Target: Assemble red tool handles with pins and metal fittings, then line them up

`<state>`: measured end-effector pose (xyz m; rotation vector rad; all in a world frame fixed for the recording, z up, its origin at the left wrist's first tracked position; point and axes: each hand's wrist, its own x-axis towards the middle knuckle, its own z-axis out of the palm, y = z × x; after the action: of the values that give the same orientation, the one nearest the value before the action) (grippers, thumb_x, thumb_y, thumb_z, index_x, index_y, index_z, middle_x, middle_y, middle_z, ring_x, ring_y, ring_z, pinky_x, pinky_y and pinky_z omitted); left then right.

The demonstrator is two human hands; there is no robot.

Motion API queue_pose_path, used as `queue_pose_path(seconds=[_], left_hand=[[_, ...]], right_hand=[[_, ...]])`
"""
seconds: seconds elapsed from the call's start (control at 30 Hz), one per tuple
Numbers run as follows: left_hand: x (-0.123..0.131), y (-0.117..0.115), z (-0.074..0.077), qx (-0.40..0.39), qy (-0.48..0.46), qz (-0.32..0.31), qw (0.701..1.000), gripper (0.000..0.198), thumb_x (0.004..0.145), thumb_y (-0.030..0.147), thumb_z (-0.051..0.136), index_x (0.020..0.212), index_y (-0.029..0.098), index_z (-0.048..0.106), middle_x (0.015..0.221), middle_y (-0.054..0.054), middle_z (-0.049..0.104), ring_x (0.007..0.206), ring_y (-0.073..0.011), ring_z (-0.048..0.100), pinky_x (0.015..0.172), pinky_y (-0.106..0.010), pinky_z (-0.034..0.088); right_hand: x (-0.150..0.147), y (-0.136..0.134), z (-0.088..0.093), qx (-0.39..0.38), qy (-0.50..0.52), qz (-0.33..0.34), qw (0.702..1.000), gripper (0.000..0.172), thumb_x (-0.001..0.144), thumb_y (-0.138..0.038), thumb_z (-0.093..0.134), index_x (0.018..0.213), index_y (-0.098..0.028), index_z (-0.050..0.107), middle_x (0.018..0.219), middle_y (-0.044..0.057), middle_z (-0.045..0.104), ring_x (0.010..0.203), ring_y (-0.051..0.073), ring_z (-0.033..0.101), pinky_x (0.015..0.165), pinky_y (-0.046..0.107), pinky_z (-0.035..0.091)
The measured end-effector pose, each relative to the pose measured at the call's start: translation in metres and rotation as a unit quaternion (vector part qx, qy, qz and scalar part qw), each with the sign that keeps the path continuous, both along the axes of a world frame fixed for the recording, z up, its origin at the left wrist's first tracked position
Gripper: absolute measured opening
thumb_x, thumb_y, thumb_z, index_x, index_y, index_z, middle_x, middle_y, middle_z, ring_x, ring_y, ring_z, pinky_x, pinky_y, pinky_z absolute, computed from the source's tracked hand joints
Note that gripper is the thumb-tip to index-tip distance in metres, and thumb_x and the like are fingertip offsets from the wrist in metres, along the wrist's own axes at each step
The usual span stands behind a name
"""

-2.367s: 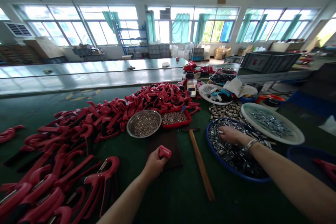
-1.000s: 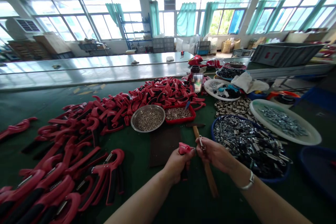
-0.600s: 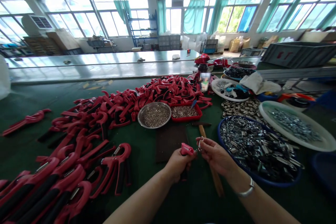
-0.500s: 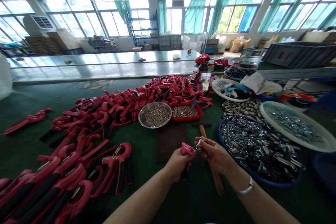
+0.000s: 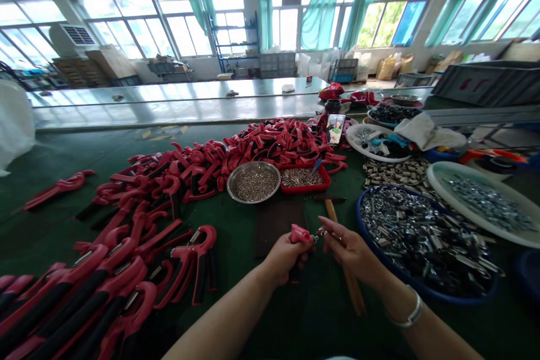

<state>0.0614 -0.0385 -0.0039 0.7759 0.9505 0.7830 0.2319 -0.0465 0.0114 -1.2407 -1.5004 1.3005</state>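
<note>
My left hand (image 5: 284, 256) is closed round a red plastic handle piece (image 5: 300, 233), held upright above the green table (image 5: 236, 298). My right hand (image 5: 352, 250) pinches a small metal spring (image 5: 321, 232) against the top of that red piece. Under my right hand lies a wooden-handled hammer (image 5: 353, 292). A dark mat (image 5: 276, 222) lies just beyond my hands.
Red hand-grip parts (image 5: 177, 185) are heaped left and centre. A steel bowl (image 5: 253, 183) and red tray (image 5: 304, 178) hold small metal bits. A blue basin (image 5: 422, 236) and a white basin (image 5: 481, 202) of metal parts stand at the right. A phone (image 5: 336, 128) stands further back.
My right hand left the blue basin with a spring and came to the red piece in my left hand. The spring now touches the piece's top. The view shifted a little leftward.
</note>
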Motion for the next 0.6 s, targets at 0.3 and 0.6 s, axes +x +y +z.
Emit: queue_pose_path(seconds=[0.3,0.6], left_hand=[[-0.0022,0.0017,0.0022,-0.015,-0.005,-0.007,1.000,0.040,0.055,0.046,0.072,0.071,0.013,0.054,0.065,0.001,0.054,0.044,-0.0037,0.037,0.038,-0.017,0.025],[-0.0026,0.0008,0.0076,-0.054,-0.056,-0.014,0.997,0.038,0.056,0.042,0.074,0.070,0.012,0.056,0.063,0.001,0.051,0.045,-0.0025,0.036,0.039,-0.016,0.023]], right_hand=[[-0.0008,0.0011,0.0000,0.035,-0.025,0.004,0.999,0.027,0.078,-0.038,0.058,0.099,-0.021,0.059,0.077,0.002,0.063,0.064,0.014,0.057,0.057,0.026,0.046],[0.0048,0.0014,-0.0063,0.012,-0.019,-0.004,1.000,0.029,0.075,-0.039,0.061,0.098,-0.021,0.060,0.071,0.001,0.062,0.059,0.013,0.054,0.052,0.025,0.043]])
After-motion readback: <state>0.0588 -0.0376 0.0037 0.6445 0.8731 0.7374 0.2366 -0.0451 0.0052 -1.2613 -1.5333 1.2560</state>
